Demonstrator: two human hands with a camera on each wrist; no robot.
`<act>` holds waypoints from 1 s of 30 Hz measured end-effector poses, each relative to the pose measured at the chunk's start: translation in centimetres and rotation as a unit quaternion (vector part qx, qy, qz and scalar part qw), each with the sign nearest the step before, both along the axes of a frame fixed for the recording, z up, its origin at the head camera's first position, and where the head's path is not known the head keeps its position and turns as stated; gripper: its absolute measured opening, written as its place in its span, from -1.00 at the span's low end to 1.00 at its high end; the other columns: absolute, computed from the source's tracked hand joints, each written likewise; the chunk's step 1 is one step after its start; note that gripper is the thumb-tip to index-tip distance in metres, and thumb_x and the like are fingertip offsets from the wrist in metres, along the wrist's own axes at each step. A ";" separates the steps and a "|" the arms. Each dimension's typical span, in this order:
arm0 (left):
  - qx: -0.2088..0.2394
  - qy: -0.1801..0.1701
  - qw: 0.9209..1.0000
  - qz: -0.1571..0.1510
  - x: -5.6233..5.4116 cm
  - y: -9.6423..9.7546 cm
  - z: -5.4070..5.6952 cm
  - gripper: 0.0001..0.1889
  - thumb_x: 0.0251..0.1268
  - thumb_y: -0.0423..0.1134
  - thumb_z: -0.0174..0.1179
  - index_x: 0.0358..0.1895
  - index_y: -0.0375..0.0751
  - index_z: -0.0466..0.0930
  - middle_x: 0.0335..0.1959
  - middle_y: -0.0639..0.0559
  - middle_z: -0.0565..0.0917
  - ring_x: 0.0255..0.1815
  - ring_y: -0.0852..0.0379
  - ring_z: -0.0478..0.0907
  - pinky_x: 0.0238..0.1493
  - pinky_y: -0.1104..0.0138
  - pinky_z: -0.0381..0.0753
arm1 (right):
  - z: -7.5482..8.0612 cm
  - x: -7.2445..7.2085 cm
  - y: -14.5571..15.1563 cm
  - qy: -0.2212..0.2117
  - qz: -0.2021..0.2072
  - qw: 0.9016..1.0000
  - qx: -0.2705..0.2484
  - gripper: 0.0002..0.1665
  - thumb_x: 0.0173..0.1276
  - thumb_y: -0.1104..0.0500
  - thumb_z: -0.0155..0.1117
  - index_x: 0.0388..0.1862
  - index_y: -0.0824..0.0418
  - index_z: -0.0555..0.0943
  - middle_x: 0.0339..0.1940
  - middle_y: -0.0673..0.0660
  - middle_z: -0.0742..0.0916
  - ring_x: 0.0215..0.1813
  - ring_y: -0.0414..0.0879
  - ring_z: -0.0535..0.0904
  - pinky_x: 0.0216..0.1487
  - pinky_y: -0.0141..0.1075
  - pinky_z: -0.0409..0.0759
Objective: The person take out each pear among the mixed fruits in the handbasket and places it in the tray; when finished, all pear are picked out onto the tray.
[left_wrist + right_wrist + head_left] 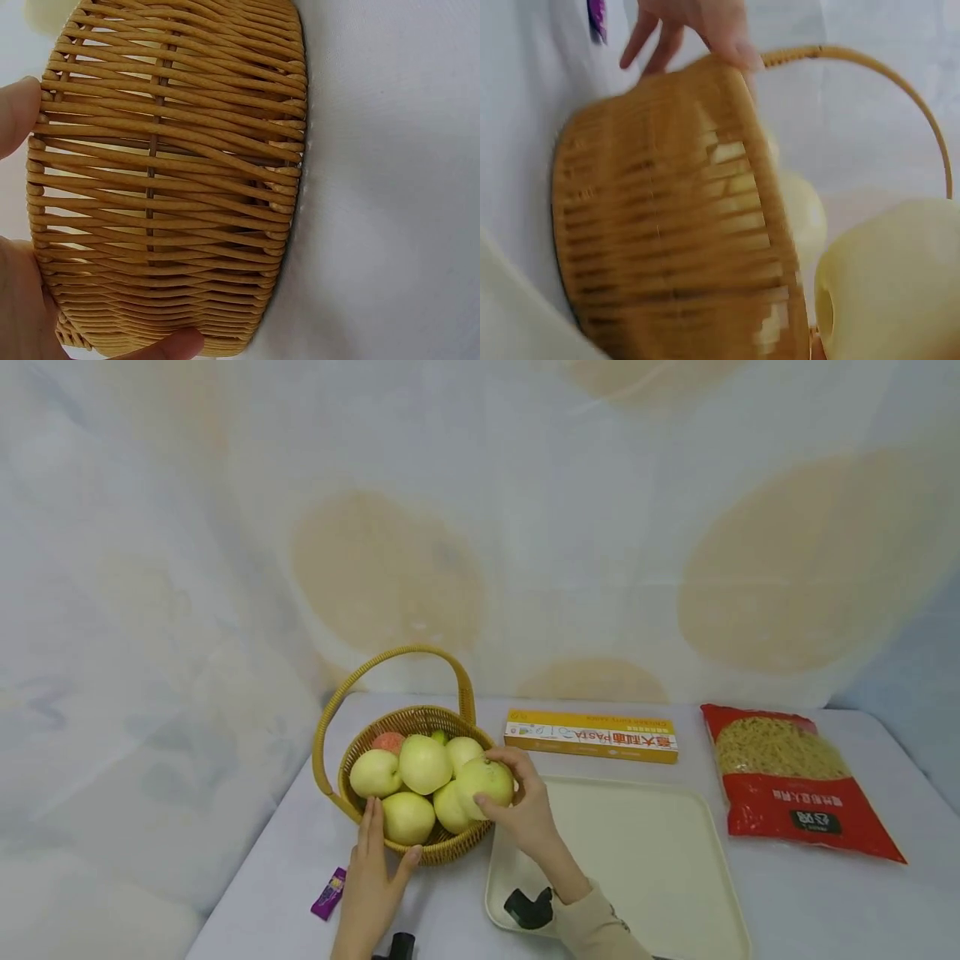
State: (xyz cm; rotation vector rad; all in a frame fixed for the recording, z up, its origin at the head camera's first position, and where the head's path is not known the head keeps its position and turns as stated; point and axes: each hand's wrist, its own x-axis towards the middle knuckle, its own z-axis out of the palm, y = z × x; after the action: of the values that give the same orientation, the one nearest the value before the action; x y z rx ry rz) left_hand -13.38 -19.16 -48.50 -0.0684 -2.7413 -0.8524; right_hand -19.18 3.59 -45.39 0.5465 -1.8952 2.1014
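A woven wicker basket (pixel 450 852) with a tall arched handle (pixel 420 649) stands on the left part of the table. In it lie several yellow-green apples (pixel 425 764) and a reddish fruit (pixel 388 742). My left hand (pixel 371 881) rests against the near left side of the basket, its fingers spread and its thumb at the rim. Over the right rim, my right hand (pixel 528 806) grips one apple (pixel 483 787) between thumb and fingers. That apple (pixel 900 277) appears close up in the right wrist view, beside the basket wall (pixel 660 210).
A cream tray (pixel 630 852) lies right of the basket, partly under my right forearm. Behind it is a yellow pasta box (pixel 592 735). A red bag of pasta (pixel 802 785) lies at the far right, and a small purple packet (pixel 328 893) lies left of my left hand.
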 end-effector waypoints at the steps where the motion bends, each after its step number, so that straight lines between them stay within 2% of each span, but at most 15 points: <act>1: 0.000 0.003 1.000 -0.001 -0.1 0.0 0.0 -0.09 0.36 0.03 0.15 0.57 -0.21 -0.19 0.59 -0.23 -0.06 0.39 -0.51 0.20 0.24 -0.39 0.23 | 0.0 -0.2 0.4 -0.007 -0.020 1.000 -0.004 -0.37 0.07 0.48 0.37 0.17 0.33 0.45 0.20 0.27 0.48 0.22 -0.24 0.44 0.13 -0.42 0.56; 4: -0.004 0.008 1.000 -0.003 -0.2 0.0 0.1 -0.09 0.36 0.04 0.15 0.57 -0.22 -0.19 0.59 -0.22 -0.06 0.37 -0.52 0.22 0.24 -0.39 0.23 | -0.2 -0.8 1.7 -0.032 -0.077 0.996 -0.017 -0.37 0.07 0.51 0.35 0.16 0.33 0.44 0.20 0.24 0.49 0.16 -0.14 0.47 0.06 -0.31 0.61; 7: -0.003 0.008 1.000 -0.003 -0.3 -0.1 0.1 -0.09 0.36 0.03 0.16 0.57 -0.22 -0.18 0.59 -0.21 -0.05 0.36 -0.53 0.23 0.23 -0.39 0.25 | -0.7 -1.4 2.8 -0.058 -0.117 0.991 -0.022 -0.38 0.08 0.51 0.34 0.15 0.34 0.43 0.22 0.24 0.48 0.18 0.01 0.47 0.03 -0.16 0.61; 12: -0.001 0.006 1.000 0.002 -0.2 -0.1 -0.1 -0.08 0.35 0.03 0.17 0.57 -0.21 -0.19 0.59 -0.22 -0.05 0.34 -0.54 0.24 0.17 -0.38 0.32 | -1.7 -2.1 3.9 -0.104 -0.146 0.984 -0.008 -0.40 0.07 0.48 0.36 0.11 0.33 0.40 0.23 0.25 0.47 0.30 0.19 0.40 0.09 0.01 0.57; 19: 0.006 -0.003 1.000 0.004 0.0 0.1 -0.3 -0.08 0.36 0.05 0.16 0.57 -0.21 -0.19 0.59 -0.22 -0.06 0.38 -0.51 0.20 0.19 -0.39 0.28 | -3.2 -2.7 3.9 -0.182 -0.154 0.971 0.012 -0.44 0.09 0.40 0.38 0.05 0.26 0.36 0.25 0.20 0.46 0.34 0.18 0.32 0.17 -0.03 0.48; 21: 0.003 -0.004 1.000 0.004 0.0 0.2 -0.3 -0.08 0.36 0.06 0.15 0.57 -0.21 -0.19 0.59 -0.22 -0.06 0.37 -0.52 0.21 0.18 -0.39 0.29 | -3.9 -2.9 3.7 -0.179 -0.159 0.970 0.035 -0.44 0.06 0.39 0.41 0.01 0.22 0.38 0.20 0.16 0.47 0.31 0.09 0.32 0.20 -0.06 0.44; 25: -0.001 0.003 1.000 0.002 0.0 0.1 -0.3 -0.08 0.35 0.04 0.16 0.57 -0.23 -0.19 0.58 -0.23 -0.05 0.37 -0.52 0.22 0.20 -0.40 0.27 | -4.9 -3.1 3.2 -0.131 -0.160 0.975 0.078 -0.46 0.00 0.40 0.47 -0.07 0.22 0.42 0.07 0.13 0.48 0.28 -0.02 0.33 0.27 -0.06 0.39; 27: -0.002 0.007 1.000 0.001 0.0 0.1 -0.2 -0.08 0.35 0.03 0.17 0.56 -0.23 -0.18 0.58 -0.24 -0.05 0.36 -0.52 0.23 0.20 -0.40 0.27 | -5.1 -3.1 3.0 -0.113 -0.153 0.978 0.089 -0.47 0.00 0.40 0.47 -0.07 0.24 0.43 0.08 0.13 0.46 0.32 -0.03 0.32 0.30 -0.04 0.37; 30: 0.001 0.006 1.000 0.000 0.0 0.1 0.0 -0.09 0.35 0.01 0.17 0.56 -0.24 -0.17 0.58 -0.23 -0.05 0.36 -0.52 0.22 0.21 -0.39 0.27 | -5.1 -3.1 3.1 -0.113 -0.142 0.980 0.087 -0.45 0.04 0.37 0.48 -0.01 0.23 0.43 0.15 0.14 0.46 0.40 0.01 0.29 0.35 0.01 0.34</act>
State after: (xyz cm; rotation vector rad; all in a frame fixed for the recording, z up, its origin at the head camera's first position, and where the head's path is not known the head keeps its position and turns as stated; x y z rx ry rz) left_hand -13.38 -19.03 -48.51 -0.0720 -2.7283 -0.8524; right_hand -22.30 6.71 -50.52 0.0613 -2.1472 1.8895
